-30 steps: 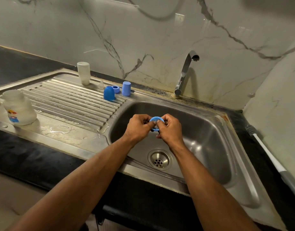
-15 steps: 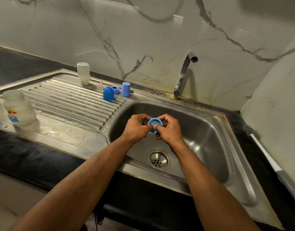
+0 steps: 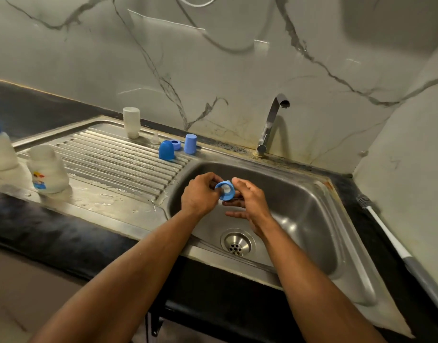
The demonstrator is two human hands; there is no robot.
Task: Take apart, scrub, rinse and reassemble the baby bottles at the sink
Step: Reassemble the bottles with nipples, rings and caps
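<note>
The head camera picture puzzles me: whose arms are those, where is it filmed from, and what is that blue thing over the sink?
No machine here: a person wears a camera on the head, looking down at their own two arms. Over the stainless steel sink basin, the left hand and right hand together hold a small blue plastic bottle collar ring with a pale insert, gripped by the fingers. On the ribbed steel draining board stand a rounded blue cap, a low blue ring, a blue cylindrical cap, a white cylindrical bottle and a clear bottle with a cartoon print. The curved metal tap shows no running water.
</note>
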